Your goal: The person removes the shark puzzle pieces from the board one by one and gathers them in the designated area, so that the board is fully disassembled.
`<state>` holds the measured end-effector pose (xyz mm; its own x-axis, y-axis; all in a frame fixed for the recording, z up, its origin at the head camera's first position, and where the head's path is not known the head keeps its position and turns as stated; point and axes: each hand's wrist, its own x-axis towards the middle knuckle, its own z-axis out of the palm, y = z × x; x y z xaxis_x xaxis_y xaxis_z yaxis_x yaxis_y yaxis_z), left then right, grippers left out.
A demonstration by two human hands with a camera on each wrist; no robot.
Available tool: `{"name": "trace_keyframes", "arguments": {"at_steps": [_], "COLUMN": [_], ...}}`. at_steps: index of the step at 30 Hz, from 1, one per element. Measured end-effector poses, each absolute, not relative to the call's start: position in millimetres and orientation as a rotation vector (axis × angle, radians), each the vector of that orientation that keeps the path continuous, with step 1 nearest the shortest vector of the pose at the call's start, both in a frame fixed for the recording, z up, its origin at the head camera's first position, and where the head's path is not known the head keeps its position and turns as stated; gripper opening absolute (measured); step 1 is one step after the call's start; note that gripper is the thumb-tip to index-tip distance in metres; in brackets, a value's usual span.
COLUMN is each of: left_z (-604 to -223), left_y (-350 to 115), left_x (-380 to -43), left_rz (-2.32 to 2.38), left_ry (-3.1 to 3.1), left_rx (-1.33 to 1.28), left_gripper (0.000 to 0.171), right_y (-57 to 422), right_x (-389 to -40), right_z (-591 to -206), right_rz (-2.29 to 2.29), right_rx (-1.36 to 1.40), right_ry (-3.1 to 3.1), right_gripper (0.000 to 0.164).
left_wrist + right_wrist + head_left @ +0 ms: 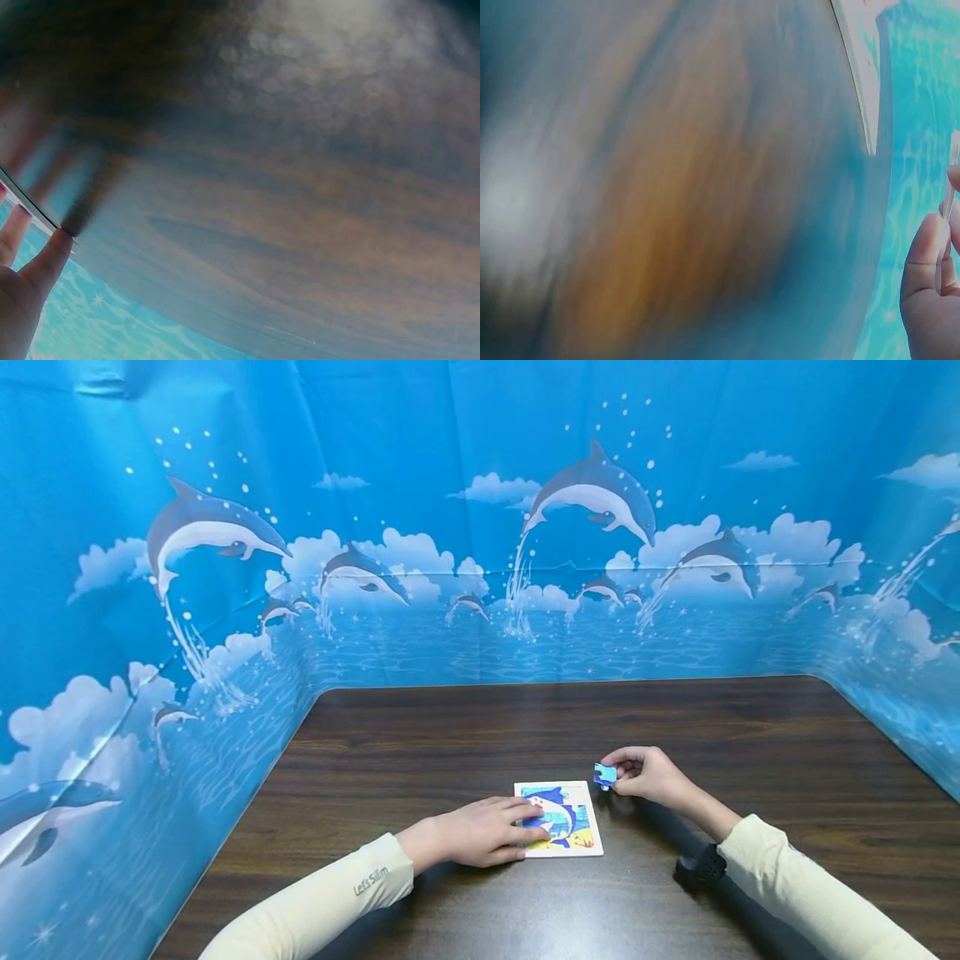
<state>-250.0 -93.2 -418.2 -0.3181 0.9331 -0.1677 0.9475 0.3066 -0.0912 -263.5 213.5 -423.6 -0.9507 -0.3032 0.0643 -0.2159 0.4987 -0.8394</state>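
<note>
A square jigsaw puzzle (596, 835) with a white border and a blue sea-animal picture lies on the table. My left hand (489, 832) rests over its left side, fingers stretched across the picture and hiding part of it. In the left wrist view, the left hand's fingertips (61, 238) are right at the board's edge. Just off the puzzle's upper right corner, my right hand (651, 777) pinches a small blue puzzle piece (604, 776) between thumb and fingers. The right wrist view shows this piece (954, 154) edge-on, held above the table.
The dark wood-grain table (420, 735) extends around the puzzle. A blue curtain (420, 643) printed with dolphins and clouds surrounds its back and sides. A black wrist device (701, 865) hangs under the right wrist, close over the table.
</note>
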Motion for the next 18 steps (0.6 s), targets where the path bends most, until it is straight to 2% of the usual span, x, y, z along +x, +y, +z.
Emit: {"name": "trace_keyframes", "arguments": {"at_steps": [18], "left_z": [-418.7], "left_y": [-93.5], "left_x": [-249.0], "left_rz": [-0.295], "left_ry": [2.494], "left_rx": [1.826], "left_gripper": [0.045], "right_y": [272.3], "right_x": [-250.3], "right_z": [-423.7], "right_rz": [-1.423], "right_rx": [-0.372], "right_ry": [2.708], "right_gripper": [0.035]}}
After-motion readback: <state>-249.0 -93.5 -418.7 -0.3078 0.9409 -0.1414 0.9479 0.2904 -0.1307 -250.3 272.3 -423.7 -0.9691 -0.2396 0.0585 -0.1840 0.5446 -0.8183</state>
